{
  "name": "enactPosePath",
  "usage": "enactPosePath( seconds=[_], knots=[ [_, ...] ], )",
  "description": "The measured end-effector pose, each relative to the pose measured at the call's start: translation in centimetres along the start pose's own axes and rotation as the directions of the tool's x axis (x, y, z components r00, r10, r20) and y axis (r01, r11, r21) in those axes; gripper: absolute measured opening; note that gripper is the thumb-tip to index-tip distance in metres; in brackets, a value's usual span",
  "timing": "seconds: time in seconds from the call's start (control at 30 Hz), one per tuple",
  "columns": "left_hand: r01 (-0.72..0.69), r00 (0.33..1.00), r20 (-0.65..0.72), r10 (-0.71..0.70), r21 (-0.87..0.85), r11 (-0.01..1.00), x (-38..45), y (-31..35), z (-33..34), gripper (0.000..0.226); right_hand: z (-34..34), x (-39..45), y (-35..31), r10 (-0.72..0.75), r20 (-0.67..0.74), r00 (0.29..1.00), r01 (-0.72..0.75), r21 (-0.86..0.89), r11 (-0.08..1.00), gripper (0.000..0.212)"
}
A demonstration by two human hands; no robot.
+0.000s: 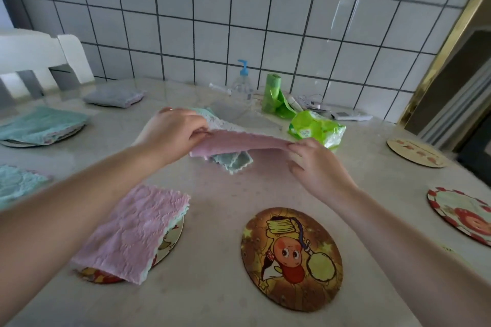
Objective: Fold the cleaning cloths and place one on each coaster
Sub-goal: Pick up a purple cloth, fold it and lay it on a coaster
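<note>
Folding is under way: both hands hold a pink-and-blue cleaning cloth [233,142] above the middle of the worktop [212,297]. The left hand [172,133] pinches its far-left edge, the right hand [316,164] nips the right corner with its fingertips, the other fingers loose. Judging by the layout, the fold wants finishing, then setting on the bare cartoon coaster [291,259] near centre. A folded pink cloth [132,231] already covers the near-left coaster [174,233].

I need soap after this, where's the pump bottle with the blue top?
The pump bottle stands at the table's far edge by the tiled wall, just left of the green bag roll.
</note>
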State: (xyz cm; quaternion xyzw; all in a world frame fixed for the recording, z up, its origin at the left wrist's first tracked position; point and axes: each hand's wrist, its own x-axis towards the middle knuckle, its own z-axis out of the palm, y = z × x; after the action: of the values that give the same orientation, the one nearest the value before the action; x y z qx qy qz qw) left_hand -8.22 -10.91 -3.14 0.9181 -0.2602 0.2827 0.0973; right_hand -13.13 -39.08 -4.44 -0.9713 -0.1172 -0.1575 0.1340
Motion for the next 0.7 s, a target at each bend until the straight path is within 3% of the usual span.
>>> enactPosePath(
  seconds=[0.23,0.33,0.47,0.57,0.63,0.7],
  knots=[
    [0.236,0.938,-0.16,-0.308,-0.358,0.903,3.9,-0.8,-4.7,0.007,-6.2,2.8,-1.6,-0.075,-0.276,0.958,0.085,0.022,0.996,0.027],
    [0.242,0.901,-0.215,-0.377,-0.472,0.848,4.8,-0.2,-6.9,0.022,-9.0,3.4,-2.2,-0.074,-0.403,0.912,0.1,0.044,0.994,0.027],
    [0.203,0.886,-0.274,-0.374,-0.496,0.844,5.7,0.1,-8.7,0.017,-11.3,4.1,-1.9,-0.122,-0.409,0.904,0.108,-0.059,0.992,0.014],
    [0.228,0.887,-0.252,-0.387,-0.488,0.842,6.2,0.0,-8.8,0.013,-12.0,4.5,-1.3,-0.073,-0.378,0.923,0.037,-0.102,0.994,0.009],
    [0.259,0.875,-0.185,-0.446,-0.599,0.757,6.7,0.4,-8.8,0.008,-12.3,4.8,-0.9,0.004,-0.364,0.931,-0.046,-0.105,0.993,0.013],
    [0.251,0.851,-0.102,-0.514,-0.782,0.571,7.2,1.1,-9.1,0.008,-12.8,4.8,-0.9,0.066,-0.371,0.926,-0.097,-0.064,0.993,0.016]
  ],
)
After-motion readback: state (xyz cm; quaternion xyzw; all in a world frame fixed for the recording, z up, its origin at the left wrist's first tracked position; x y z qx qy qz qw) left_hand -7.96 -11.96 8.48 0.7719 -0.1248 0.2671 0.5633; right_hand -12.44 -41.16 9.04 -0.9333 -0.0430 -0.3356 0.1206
